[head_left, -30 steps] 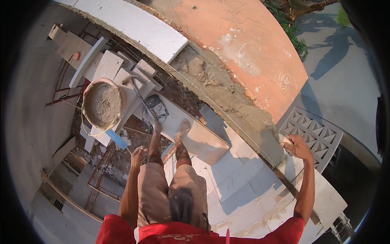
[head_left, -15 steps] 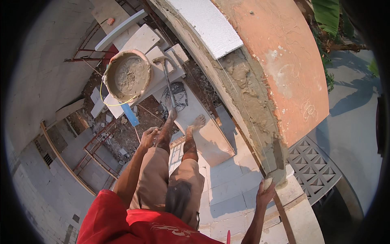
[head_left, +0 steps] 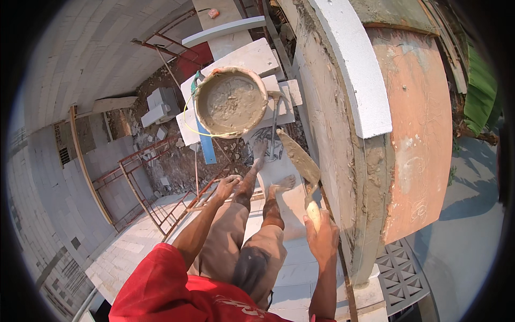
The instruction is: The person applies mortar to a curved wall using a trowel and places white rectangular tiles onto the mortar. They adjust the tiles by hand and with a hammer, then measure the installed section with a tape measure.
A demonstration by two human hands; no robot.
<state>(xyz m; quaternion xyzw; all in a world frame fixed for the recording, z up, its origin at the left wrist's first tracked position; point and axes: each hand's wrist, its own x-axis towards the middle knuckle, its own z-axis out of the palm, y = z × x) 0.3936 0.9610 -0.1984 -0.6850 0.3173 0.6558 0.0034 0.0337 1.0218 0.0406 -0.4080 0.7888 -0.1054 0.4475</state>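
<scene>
My right hand (head_left: pixel 322 233) grips the pale handle (head_left: pixel 313 214) of a mortar-coated trowel (head_left: pixel 299 158), blade pointing toward a bucket (head_left: pixel 230 102) of grey mortar with a yellow handle. My left hand (head_left: pixel 229 187) hangs over my legs with fingers curled; anything inside is too small to make out. The bucket sits on stacked pale blocks (head_left: pixel 252 53) beside a blue saw (head_left: pixel 208 147) and a long hammer-like metal tool (head_left: pixel 274 121). To my right, a long white block (head_left: pixel 365 80) lies on the wall top, whose mortar bed (head_left: pixel 367 214) shows beside a stretched string.
An orange board (head_left: pixel 416 161) flanks the wall, with banana leaves (head_left: pixel 472 86) beyond and a patterned vent block (head_left: pixel 399 273) below. Red scaffold frames (head_left: pixel 145 204), rubble (head_left: pixel 161 161) and pale block walls (head_left: pixel 64 204) lie left and below. My bare feet rest on a pale board (head_left: pixel 284 204).
The view has turned toward the bucket. My right hand has left the mortar bed, bringing the trowel inward and up, its blade now near the bucket. My left hand stays curled over my legs.
</scene>
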